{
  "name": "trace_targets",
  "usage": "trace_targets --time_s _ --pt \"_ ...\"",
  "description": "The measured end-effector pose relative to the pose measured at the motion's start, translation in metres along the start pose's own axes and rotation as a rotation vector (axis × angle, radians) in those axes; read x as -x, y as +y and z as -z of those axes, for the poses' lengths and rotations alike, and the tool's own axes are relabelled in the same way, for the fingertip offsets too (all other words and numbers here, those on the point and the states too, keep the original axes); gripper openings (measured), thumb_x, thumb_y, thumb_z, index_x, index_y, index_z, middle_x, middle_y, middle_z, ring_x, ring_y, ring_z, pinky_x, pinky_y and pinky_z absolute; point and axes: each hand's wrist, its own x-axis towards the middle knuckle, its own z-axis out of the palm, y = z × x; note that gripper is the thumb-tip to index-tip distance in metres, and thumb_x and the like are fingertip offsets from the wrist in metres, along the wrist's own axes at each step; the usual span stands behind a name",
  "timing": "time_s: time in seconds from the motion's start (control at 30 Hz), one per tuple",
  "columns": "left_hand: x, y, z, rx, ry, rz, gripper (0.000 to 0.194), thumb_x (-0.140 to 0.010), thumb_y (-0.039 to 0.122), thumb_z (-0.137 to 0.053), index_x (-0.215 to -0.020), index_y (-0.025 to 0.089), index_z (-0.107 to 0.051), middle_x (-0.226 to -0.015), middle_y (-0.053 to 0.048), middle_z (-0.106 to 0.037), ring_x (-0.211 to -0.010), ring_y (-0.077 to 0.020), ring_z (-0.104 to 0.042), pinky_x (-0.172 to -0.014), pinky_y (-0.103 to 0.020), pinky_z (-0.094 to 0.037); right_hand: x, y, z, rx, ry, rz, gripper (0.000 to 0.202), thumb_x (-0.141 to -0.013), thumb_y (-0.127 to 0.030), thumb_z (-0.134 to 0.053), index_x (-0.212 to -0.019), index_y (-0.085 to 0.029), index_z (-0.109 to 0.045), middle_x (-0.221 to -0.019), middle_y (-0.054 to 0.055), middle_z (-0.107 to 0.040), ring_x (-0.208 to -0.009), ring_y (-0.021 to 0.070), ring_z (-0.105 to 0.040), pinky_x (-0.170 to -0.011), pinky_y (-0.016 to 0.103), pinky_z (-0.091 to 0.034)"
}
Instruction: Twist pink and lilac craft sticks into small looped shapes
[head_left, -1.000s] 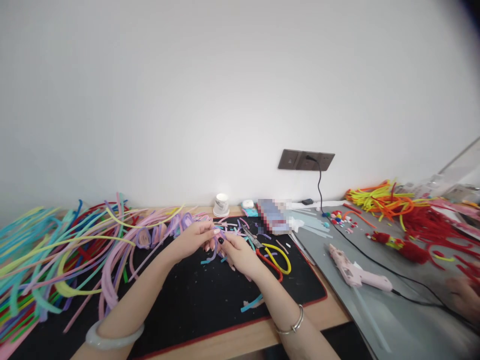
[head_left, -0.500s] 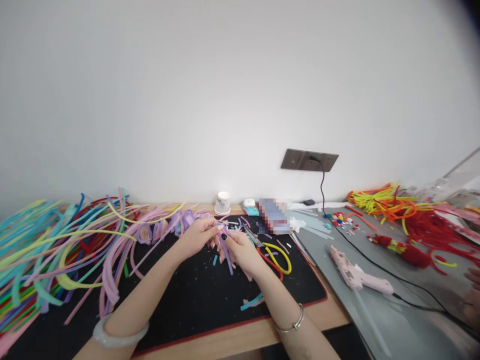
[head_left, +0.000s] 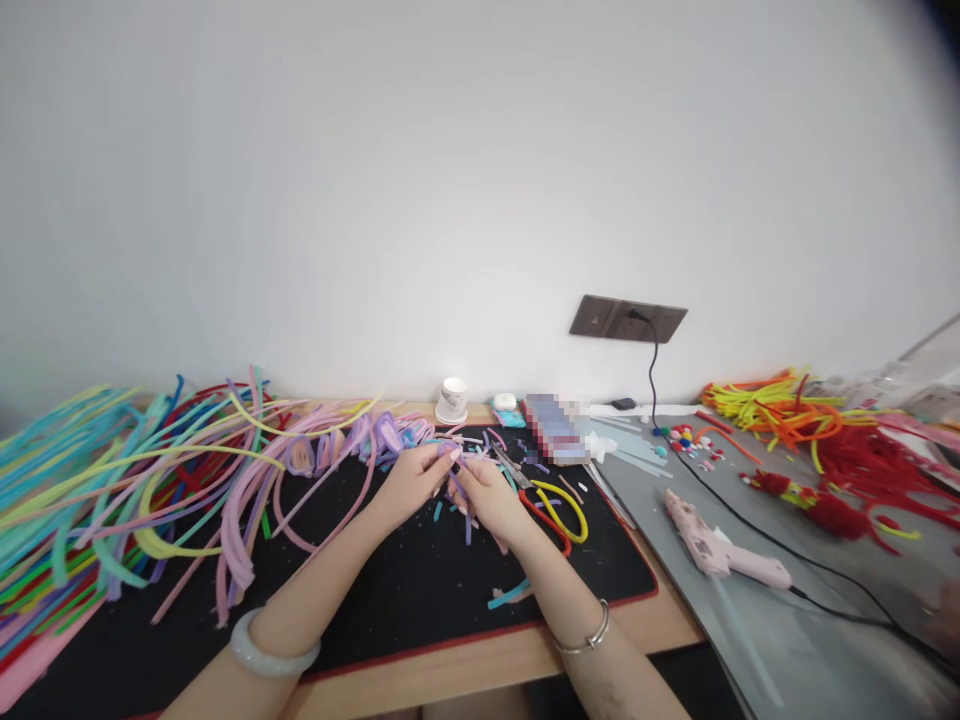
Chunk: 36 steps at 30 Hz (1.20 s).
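Dangling strip: I see it purple, thin.
Left fingers, right fingers: pinched around it, loose end hanging below.

The light in here is soft and even, palest on the wall behind the table, whose right edge looks blurred and stretched.
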Motion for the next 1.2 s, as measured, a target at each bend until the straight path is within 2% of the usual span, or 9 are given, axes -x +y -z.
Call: trace_targets --time_s 0.33,0.53,0.73,1.0,1.1,1.2 --pt "-0.001 -0.006 0.001 -0.198 0.032 -0.086 0.041 -0.091 0.041 -0.036 -0.055 0.021 -0.038 -0.047 0.005 -0.042 -0.048 -0.012 -0.042 -0.054 -0.025 -0.033 -0.001 0.002 0.003 0.15 0.018 0.008 0.033 -0.093 -0.033 -0.04 -0.064 -0.018 -0.046 -0.044 -0.005 -0.039 -0.039 0.0079 -0.034 -0.042 0.02 -0.026" --pt "0.001 -0.003 0.004 -0.331 0.037 -0.146 0.036 -0.09 0.036 -0.035 -0.057 0.021 -0.035 -0.05 0.004 -0.042 -0.051 -0.0129 -0.041 -0.055 -0.026 -0.03 -0.002 0.004 0.0 0.04 -0.009 -0.115 0.029 -0.092 -0.031 -0.039 -0.065 -0.021 -0.039 -0.047 -0.008 -0.033 -0.036 0.0068 -0.027 -0.039 0.02 -0.022" --pt "-0.001 -0.007 0.006 -0.329 0.072 -0.162 0.036 -0.09 0.036 -0.036 -0.058 0.021 -0.036 -0.05 0.004 -0.041 -0.051 -0.0122 -0.041 -0.054 -0.025 -0.03 0.001 -0.001 0.001 -0.04 -0.062 -0.116 0.025 -0.092 -0.029 -0.038 -0.069 -0.02 -0.039 -0.051 -0.008 -0.03 -0.04 0.0059 -0.02 -0.041 0.02 -0.016" --pt "-0.001 -0.008 0.007 -0.281 0.124 -0.19 0.039 -0.09 0.036 -0.038 -0.054 0.02 -0.037 -0.046 0.005 -0.042 -0.047 -0.0112 -0.043 -0.053 -0.024 -0.033 0.001 -0.003 0.004 -0.028 -0.097 -0.091 0.027 -0.093 -0.029 -0.038 -0.067 -0.019 -0.039 -0.051 -0.009 -0.027 -0.041 0.0059 -0.02 -0.042 0.021 -0.016" --pt "0.0 -0.009 0.01 -0.241 0.064 -0.15 0.042 -0.091 0.037 -0.038 -0.054 0.02 -0.042 -0.047 0.004 -0.048 -0.048 -0.0114 -0.047 -0.054 -0.024 -0.036 0.0 -0.001 0.007 0.039 -0.086 -0.078 0.026 -0.092 -0.026 -0.038 -0.067 -0.019 -0.041 -0.05 -0.008 -0.026 -0.042 0.0064 -0.022 -0.043 0.021 -0.019" --pt "0.001 -0.011 0.013 -0.176 -0.032 -0.103 0.034 -0.09 0.039 -0.042 -0.066 0.018 -0.054 -0.055 0.003 -0.057 -0.049 -0.0115 -0.051 -0.054 -0.024 -0.038 0.001 0.0 0.01 0.127 -0.093 -0.061 0.024 -0.09 -0.022 -0.038 -0.067 -0.018 -0.044 -0.051 -0.007 -0.031 -0.044 0.007 -0.028 -0.045 0.021 -0.022"
